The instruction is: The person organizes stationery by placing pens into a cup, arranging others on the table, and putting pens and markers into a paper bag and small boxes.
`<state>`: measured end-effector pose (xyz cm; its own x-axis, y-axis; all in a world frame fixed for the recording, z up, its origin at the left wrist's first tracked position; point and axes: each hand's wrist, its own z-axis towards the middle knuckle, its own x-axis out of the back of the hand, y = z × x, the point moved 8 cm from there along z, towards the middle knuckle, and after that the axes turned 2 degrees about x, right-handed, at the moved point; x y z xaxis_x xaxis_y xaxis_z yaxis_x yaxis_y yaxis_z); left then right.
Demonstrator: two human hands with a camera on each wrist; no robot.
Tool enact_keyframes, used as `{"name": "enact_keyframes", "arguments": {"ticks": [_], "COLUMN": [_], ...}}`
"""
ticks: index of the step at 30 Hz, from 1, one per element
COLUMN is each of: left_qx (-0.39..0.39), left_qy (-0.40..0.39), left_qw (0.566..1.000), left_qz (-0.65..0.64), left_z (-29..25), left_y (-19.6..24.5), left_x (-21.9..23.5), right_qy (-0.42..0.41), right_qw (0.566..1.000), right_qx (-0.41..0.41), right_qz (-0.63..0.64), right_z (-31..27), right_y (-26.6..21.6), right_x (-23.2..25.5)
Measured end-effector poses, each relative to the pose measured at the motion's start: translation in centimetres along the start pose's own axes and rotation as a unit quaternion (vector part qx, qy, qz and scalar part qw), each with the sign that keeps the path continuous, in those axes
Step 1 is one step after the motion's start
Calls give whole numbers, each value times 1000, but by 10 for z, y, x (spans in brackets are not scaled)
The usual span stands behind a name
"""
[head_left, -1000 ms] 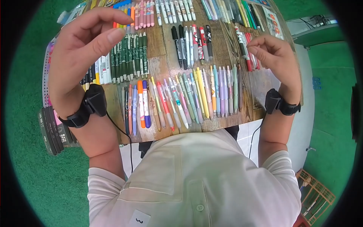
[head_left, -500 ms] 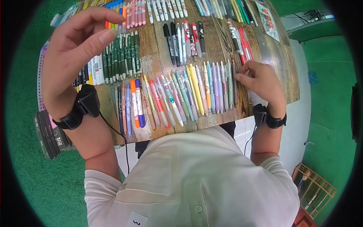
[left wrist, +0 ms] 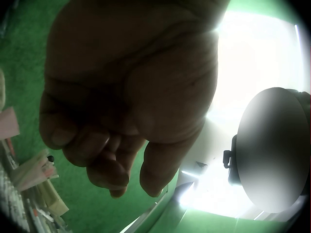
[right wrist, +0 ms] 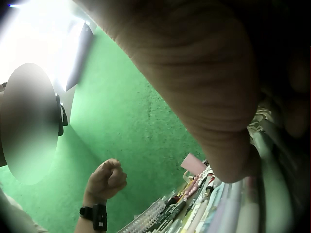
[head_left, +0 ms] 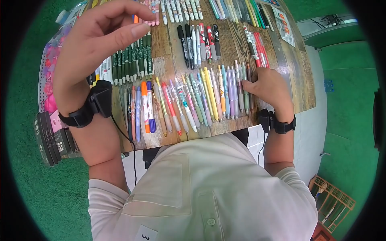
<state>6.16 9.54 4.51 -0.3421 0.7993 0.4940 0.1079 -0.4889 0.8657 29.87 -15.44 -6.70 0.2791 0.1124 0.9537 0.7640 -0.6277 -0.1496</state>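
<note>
My left hand (head_left: 90, 48) hovers over the left side of the table, its fingers loosely curled and holding nothing. In the left wrist view the left palm (left wrist: 131, 92) shows nothing between thumb and fingers. At the right end of the front row of pens, my right hand (head_left: 269, 86) reaches down, with thumb and curled fingers around a pale green pen (head_left: 246, 105). That green pen (right wrist: 269, 170) runs between thumb and fingers in the right wrist view, where shadow hides the fingertips. A brown pen (head_left: 252, 105) lies beside it. Purple pens (head_left: 232, 92) continue the row leftward.
Dark green pens (head_left: 134, 62) lie below the left hand. Black, white and red pens (head_left: 201, 44) form a middle group, with red pens (head_left: 260, 50) farther right. More pens (head_left: 183, 10) line the back. Black boxes (head_left: 48, 138) stand at the table's left edge.
My right hand has come down and leftward from above the red pens to the green pen at the row's end. The left hand stays raised, slightly farther right in view.
</note>
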Motion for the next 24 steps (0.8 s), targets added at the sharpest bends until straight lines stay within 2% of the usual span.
{"name": "enact_keyframes", "arguments": {"ticks": [10, 12, 17, 20, 24], "left_qx": [1, 14, 0, 0, -3], "left_qy": [-5, 31, -6, -12, 8], "left_qw": [1000, 997, 997, 998, 997], "left_qz": [7, -68, -75, -63, -74], "left_z": [3, 2, 6, 7, 5], "left_y": [-2, 3, -5, -5, -6], "left_x": [0, -2, 6, 6, 4], "right_qy": [18, 30, 73, 30, 35], "right_qw": [1000, 999, 996, 998, 999], "right_qx": [-2, -21, -17, -19, 1], "right_qz": [-21, -1, -47, -43, -15], "right_z": [0, -1, -2, 1, 5], "right_y": [-5, -5, -4, 0, 7], "right_x": [-5, -2, 3, -1, -3]}}
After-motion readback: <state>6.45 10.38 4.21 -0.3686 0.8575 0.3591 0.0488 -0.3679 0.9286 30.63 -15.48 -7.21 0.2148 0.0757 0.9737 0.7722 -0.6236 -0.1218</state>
